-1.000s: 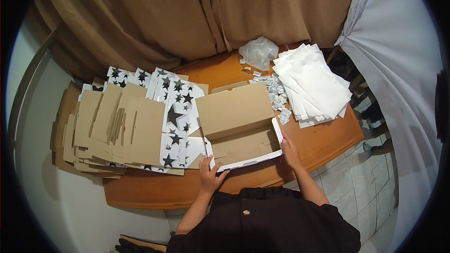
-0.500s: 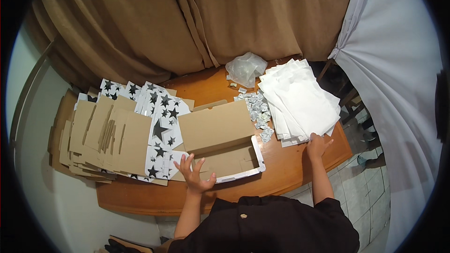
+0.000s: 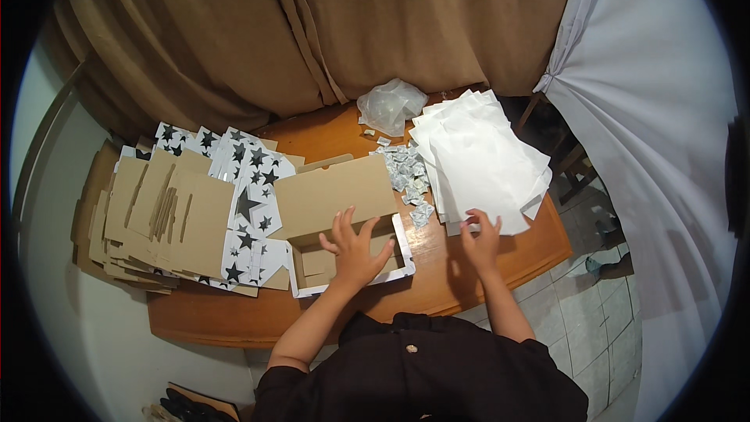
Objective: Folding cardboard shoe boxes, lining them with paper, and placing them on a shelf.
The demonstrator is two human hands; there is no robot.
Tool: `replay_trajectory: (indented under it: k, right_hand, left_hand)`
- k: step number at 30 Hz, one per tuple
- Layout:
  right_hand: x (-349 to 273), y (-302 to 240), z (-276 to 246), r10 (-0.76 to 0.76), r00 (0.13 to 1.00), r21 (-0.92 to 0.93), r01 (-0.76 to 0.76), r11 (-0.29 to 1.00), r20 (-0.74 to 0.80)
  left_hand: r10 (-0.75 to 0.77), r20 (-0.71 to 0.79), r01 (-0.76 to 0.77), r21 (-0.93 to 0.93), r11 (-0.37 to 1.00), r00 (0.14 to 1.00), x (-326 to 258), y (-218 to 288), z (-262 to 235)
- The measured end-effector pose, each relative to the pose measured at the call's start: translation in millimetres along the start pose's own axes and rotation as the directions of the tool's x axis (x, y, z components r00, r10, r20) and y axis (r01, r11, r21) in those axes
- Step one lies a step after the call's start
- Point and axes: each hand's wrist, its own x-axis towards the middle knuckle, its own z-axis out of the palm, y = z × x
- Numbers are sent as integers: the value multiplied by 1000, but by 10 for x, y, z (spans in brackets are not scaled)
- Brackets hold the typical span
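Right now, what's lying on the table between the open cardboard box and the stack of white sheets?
In the head view, small silvery packets lie scattered between the open cardboard box and the white sheets; nearer the person, bare wooden table.

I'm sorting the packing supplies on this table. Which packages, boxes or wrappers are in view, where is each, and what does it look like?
Open shallow cardboard box with white rim: table centre, under the left hand.
Stack of flat brown cardboard box blanks: left side.
Flat white blanks with black stars: between that stack and the box.
Pile of white paper sheets: right; right hand at its near edge.
Small silvery sachets: scattered beside the sheets.
Crumpled clear plastic bag: far edge.
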Motion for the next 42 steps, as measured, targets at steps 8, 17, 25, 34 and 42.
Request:
replay_trajectory:
  k: [8, 17, 25, 34, 42]
  right_hand:
    - [-579, -443, 404, -214, 958, 556, 74, 828, 193]
    - [-546, -589, 441, -202, 940, 520, 32, 854, 275]
    - [-507, -275, 668, -133, 879, 67, 115, 991, 458]
    - [-593, -604, 797, -138, 849, -97, 217, 971, 510]
    - [-581, -779, 652, -330, 699, -79, 483, 872, 635]
  left_hand:
    - [-195, 513, 337, -198, 921, 836, 255, 106, 245]
    - [-346, 199, 393, -292, 872, 917, -337, -405, 21]
    - [-719, 5, 705, -199, 680, 695, -1160, -913, -444]
    - [-771, 7, 765, -133, 630, 637, -1429, -953, -476]
    - [-743, -146, 731, -134, 669, 653, -1320, -755, -381]
